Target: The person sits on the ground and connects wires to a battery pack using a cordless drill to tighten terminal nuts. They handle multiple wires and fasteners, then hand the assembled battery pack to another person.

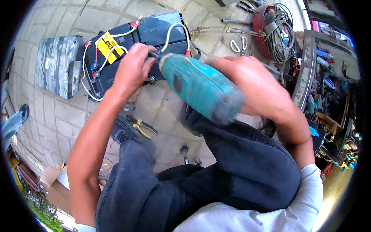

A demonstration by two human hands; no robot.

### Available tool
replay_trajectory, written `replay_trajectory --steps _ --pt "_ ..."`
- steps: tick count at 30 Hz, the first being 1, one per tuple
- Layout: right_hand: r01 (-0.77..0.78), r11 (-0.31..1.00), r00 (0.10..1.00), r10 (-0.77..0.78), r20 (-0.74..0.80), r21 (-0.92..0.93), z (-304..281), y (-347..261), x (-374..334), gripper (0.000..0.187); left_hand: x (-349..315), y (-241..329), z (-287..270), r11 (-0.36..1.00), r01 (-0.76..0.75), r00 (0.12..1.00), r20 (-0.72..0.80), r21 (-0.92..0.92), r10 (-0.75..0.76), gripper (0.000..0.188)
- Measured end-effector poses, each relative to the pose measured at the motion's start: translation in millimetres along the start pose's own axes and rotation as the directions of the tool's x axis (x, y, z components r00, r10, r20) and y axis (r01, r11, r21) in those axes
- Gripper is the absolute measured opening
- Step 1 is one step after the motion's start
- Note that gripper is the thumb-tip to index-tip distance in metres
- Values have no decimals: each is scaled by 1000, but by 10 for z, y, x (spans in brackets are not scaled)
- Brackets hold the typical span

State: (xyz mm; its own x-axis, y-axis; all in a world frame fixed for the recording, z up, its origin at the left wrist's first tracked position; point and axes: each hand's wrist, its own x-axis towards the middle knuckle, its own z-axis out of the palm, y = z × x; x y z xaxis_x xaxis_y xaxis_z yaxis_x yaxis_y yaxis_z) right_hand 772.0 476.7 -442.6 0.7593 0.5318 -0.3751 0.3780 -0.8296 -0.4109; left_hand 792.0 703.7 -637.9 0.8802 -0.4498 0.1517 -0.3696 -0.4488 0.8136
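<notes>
My right hand [247,75] grips a teal cordless power driver [197,85], slightly blurred, whose nose points away to the left over the batteries. Its grip is mostly hidden behind the hand. At the driver's tip, the fingers of my left hand [133,63] are pinched together, and what they hold is too small to tell. Beneath lies a group of black batteries [160,29], joined by white cables [169,36] with red terminal ends. One battery carries a yellow label [110,47].
Left of the batteries lies a scuffed grey-black panel [58,65]. Pliers [143,127] with yellow-black handles rest on the paving by my foot. White-handled scissors [239,45] and a red bin with coiled cable [280,33] are at the far right, beside a cluttered shelf [328,89].
</notes>
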Motion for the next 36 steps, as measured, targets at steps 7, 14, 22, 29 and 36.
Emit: replay_trajectory --steps 7,14,22,29,36 --pt "-105 969 994 103 18 225 417 274 418 28 118 -395 -11 928 -138 990 26 346 137 23" --pt "-184 947 983 180 37 262 292 158 602 29 157 -581 -89 927 -108 994 43 358 99 20" --pt "-176 981 981 167 102 86 145 99 791 29 138 -623 -49 942 -152 987 -2 300 160 14" --pt "-87 996 986 91 139 -34 0 49 1050 29 131 -621 -4 959 -120 986 -81 255 145 17" --pt "-111 986 971 135 198 -125 -67 -38 1137 30 110 -600 9 977 -63 990 -113 204 87 18"
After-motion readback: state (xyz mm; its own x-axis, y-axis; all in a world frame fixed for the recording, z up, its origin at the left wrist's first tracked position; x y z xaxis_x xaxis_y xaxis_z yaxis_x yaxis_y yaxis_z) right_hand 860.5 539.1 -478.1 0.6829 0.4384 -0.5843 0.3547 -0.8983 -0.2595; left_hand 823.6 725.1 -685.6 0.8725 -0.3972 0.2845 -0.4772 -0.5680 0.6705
